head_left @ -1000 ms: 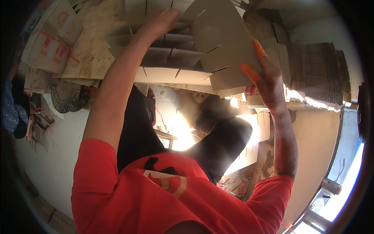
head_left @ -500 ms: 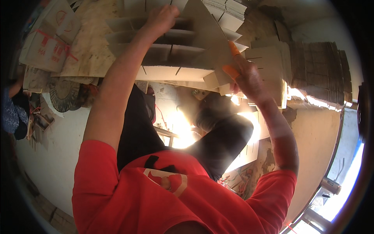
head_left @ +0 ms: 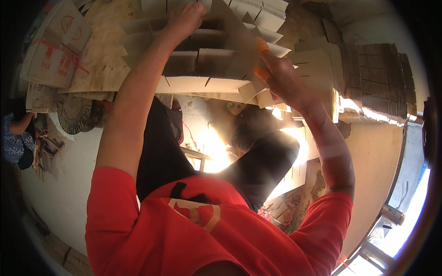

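Several slotted cardboard strips (head_left: 205,84) stand in rows across the work surface before me. A wider cardboard cross strip (head_left: 241,50), partly blurred, lies crosswise over their right part. My left hand (head_left: 186,20) is closed at the far end of this cross strip, its fingertips largely hidden against the cardboard. On the near right side, my right hand (head_left: 283,76) grips the strip's edge, with orange finger covers (head_left: 262,47) on two fingers. Small cardboard flaps (head_left: 251,92) stick out beside that hand.
Stacked cardboard pieces (head_left: 315,69) and brown cardboard bundles (head_left: 377,83) stand at the right. A white carton (head_left: 57,50) with red tape sits at the far left. Below it are a round ribbed object (head_left: 73,112) and another person's arm (head_left: 22,124). Bright sunlight falls around my legs.
Both hands have shifted slightly left and away from me, along with the cardboard cross strip. More of the other person's arm shows at the left.
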